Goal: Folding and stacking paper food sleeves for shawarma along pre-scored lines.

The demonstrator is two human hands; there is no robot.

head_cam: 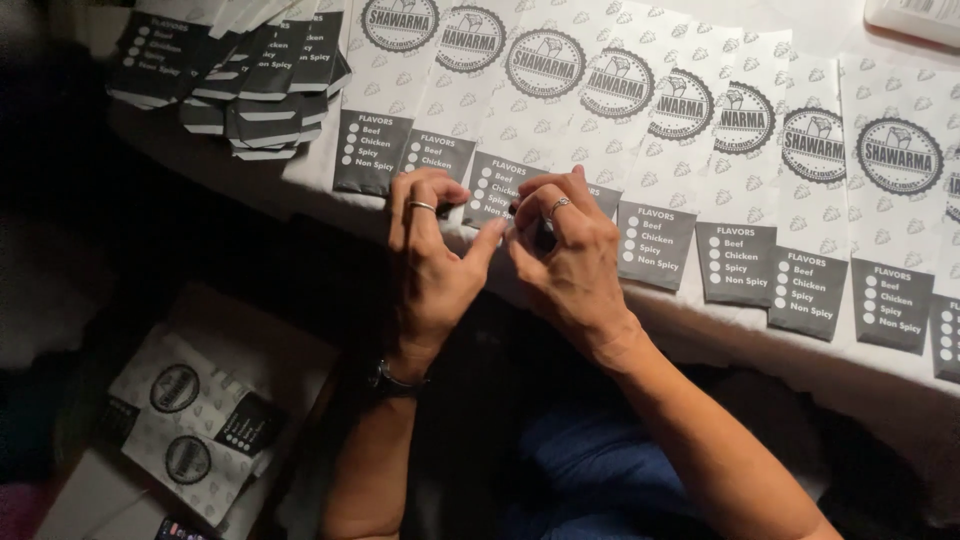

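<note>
Along the near edge of the white table (760, 345), a row of white paper sleeves (740, 150) is lying fanned out and overlapping, each one carrying a round dark stamp near its top and a dark grey rectangular panel with a column of 4 white dots at its lower end. At the far left, a loose pile of folded sleeves (250, 80) is sitting with the dark panels facing up. Below the table edge, on the left, a few more sleeves (190, 425) are resting in an open cardboard box (290, 350).

Both hands are meeting over the lower end of one sleeve (492, 190) in the row. The left hand (430, 265), wearing a ring and a wrist bracelet, is curling its fingers down onto the sleeve's dark panel, thumb stretched toward the other hand. The right hand (565, 260), also ringed, is pinching with bent fingers at the same spot; what it is gripping is hidden between the fingertips. The sleeve's bottom edge is lying directly under both sets of fingertips, its upper part stretching away from them across the table.
</note>
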